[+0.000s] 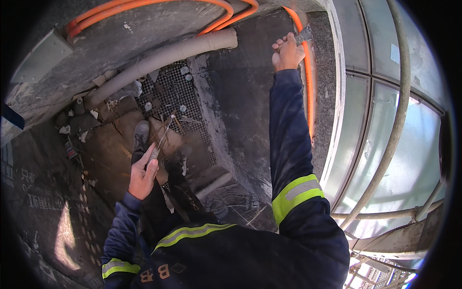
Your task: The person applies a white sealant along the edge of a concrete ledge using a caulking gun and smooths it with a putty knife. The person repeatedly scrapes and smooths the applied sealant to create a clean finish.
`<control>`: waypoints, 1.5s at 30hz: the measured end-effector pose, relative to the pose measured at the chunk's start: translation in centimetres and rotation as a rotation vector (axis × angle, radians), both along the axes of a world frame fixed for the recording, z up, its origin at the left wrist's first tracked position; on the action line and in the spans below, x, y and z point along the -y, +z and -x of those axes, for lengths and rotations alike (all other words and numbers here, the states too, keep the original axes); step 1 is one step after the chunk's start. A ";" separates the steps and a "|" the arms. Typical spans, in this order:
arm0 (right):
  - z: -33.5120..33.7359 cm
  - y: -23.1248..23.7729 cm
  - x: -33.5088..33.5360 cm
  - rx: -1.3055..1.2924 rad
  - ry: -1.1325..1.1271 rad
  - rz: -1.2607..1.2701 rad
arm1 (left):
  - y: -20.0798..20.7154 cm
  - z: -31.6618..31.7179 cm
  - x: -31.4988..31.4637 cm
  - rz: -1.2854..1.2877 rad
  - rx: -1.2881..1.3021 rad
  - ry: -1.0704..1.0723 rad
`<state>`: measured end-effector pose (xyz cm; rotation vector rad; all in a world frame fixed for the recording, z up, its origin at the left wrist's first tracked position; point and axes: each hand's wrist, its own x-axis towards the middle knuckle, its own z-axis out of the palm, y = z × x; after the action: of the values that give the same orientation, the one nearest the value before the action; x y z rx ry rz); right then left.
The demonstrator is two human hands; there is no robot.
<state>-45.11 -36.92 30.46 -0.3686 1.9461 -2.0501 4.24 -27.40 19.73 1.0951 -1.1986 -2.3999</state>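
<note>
My left hand (143, 177) is closed around the handle of a screwdriver (166, 133), its thin metal shaft pointing up and away over the littered floor. With my arm stretched far forward, my right hand (288, 54) is curled beside an orange conduit (308, 89) that runs along the wall edge. A greyish, shiny piece (305, 34) lies across the conduit right by the fingers of that hand. Whatever the right fingers grip is hidden, and I cannot tell whether the shiny piece is in them.
A thick pale pipe (163, 59) slants across the far left, below more orange conduits (154, 4). Rubble and boards (108, 144) cover the floor around my shoe (141, 135). Glass panels (385, 125) and a curved scaffold tube (403, 86) stand on the right.
</note>
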 end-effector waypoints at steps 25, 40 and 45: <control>-1.2 -3.1 -0.3 -0.218 0.186 0.086 | -0.4 -0.5 -0.9 -0.006 0.040 0.016; -4.6 -0.6 -7.0 0.055 0.174 -0.074 | 1.9 1.2 1.1 0.197 -0.020 -0.053; -2.2 0.2 -3.1 0.066 0.184 -0.007 | 1.8 -0.1 0.4 0.183 0.034 -0.042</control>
<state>-42.91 -33.82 30.63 -0.4542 1.8088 -1.9144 4.30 -27.75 21.52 1.0683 -1.4330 -2.2561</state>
